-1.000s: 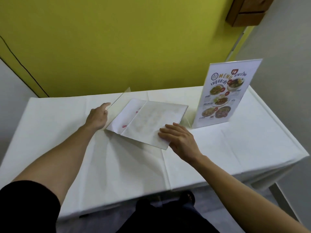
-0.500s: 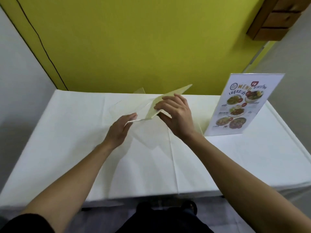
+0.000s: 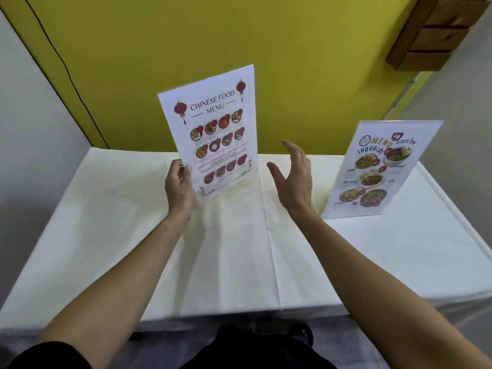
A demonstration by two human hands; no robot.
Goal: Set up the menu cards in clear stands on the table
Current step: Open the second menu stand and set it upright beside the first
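Since 0.5 s ago the Chinese food menu card (image 3: pixel 213 134) has swung up from edge-on to upright, print facing the camera, and the right hand (image 3: pixel 294 177) has let go. Left hand (image 3: pixel 179 189) pinches the card's lower left edge, held above the white table (image 3: pixel 226 262), tilted slightly left. Right hand is spread, empty, just beside the card's right edge. Card: white, red lanterns, rows of dish photos. 2nd menu stand (image 3: pixel 380 169) stands at right, well apart. Yellow wall (image 3: pixel 239 35) behind.
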